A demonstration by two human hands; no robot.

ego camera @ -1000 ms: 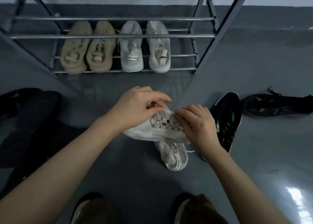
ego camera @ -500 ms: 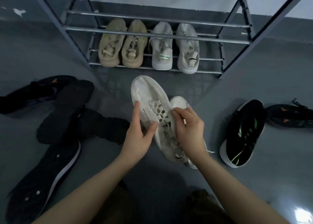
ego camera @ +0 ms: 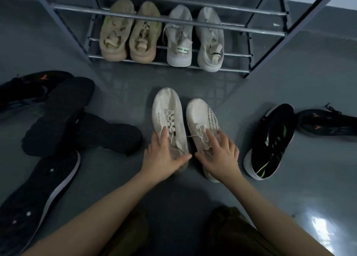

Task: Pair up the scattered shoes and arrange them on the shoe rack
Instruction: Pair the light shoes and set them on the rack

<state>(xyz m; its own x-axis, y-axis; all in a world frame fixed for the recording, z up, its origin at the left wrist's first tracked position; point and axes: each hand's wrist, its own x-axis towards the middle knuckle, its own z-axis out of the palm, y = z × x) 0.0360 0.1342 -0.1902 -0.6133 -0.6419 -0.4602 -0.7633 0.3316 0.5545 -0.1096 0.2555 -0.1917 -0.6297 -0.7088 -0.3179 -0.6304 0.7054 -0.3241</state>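
While both hands rest on the cream pair, positions as follows.
Left hand (ego camera: 163, 155): lies on the heel end of the left cream shoe (ego camera: 169, 120); fingers laid along the upper, thumb spread toward the gap between the shoes; a light hold, not a tight clamp.
Right hand (ego camera: 220, 155): spread over the laces and heel end of the right cream shoe (ego camera: 202, 120); fingers apart and draped over it.
Cream pair: side by side on the grey floor (ego camera: 318, 168), toes toward the shoe rack (ego camera: 170, 10), just apart from each other.
Shoe rack, lowest shelf: tan pair (ego camera: 129, 33) at left, light grey pair (ego camera: 195, 37) just beside it at right, heels facing the camera.
Floor, right: black shoe with green stripes (ego camera: 270, 143), then a black shoe with orange mark (ego camera: 326, 125) beyond it.
Floor, left: several black shoes (ego camera: 58, 120) overlapping, some sole-up; exact count cannot be told.
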